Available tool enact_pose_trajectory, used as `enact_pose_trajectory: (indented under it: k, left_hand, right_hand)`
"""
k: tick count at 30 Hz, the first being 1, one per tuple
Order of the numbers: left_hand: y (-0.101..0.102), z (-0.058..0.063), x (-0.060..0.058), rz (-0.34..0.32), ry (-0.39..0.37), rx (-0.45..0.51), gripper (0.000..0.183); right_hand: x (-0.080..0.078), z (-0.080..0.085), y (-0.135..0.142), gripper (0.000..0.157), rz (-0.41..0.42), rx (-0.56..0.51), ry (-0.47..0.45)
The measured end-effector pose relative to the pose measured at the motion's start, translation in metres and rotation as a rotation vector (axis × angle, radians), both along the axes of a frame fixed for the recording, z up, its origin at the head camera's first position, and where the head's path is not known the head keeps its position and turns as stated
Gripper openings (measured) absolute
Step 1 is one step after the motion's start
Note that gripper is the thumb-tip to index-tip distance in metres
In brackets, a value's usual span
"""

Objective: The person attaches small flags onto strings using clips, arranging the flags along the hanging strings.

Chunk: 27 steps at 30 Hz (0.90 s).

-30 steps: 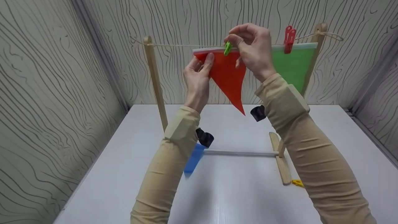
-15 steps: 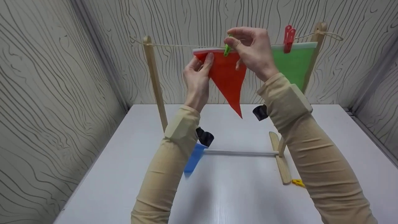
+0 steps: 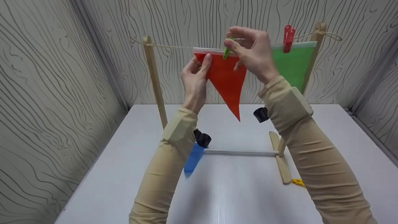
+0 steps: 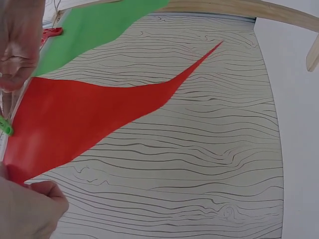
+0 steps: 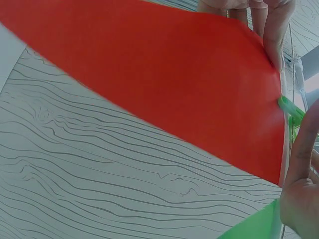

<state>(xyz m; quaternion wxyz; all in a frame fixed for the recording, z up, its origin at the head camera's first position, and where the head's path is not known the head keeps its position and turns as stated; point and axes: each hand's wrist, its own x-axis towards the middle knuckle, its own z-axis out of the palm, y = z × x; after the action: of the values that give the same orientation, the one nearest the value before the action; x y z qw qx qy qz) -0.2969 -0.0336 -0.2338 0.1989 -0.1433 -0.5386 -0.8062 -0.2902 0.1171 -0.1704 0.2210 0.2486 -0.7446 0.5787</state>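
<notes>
Red pennant [image 3: 227, 74] at the string [image 3: 174, 47]: left hand [image 3: 195, 79] pinches its upper-left corner, right hand [image 3: 256, 51] pinches a green clothespin [image 3: 226, 53] on its top edge. Open string runs left of pennant to a wooden post [image 3: 154, 77]; pennant's tip hangs free. Its upper-right corner is behind the right hand in head view. Can't tell if clothespin grips string.

No readable text, label, brand, number or sign in any view.
</notes>
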Motion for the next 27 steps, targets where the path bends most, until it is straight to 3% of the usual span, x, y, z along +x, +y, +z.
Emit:
enact_pose_trajectory:
  k: [9,19,27]
  left_hand:
    - [-0.003,-0.002,-0.001,0.021,-0.02,0.032,0.016]
    - [-0.012,-0.012,0.003,0.041,-0.065,-0.016,0.045]
    - [-0.021,-0.035,0.009,0.095,-0.1,-0.075,0.05]
  right_hand:
    - [0.002,-0.002,0.001,0.046,0.006,-0.035,0.041]
    - [0.005,-0.011,0.002,0.052,0.021,-0.068,0.104]
    - [0.009,-0.022,0.006,0.061,0.117,-0.176,0.13]
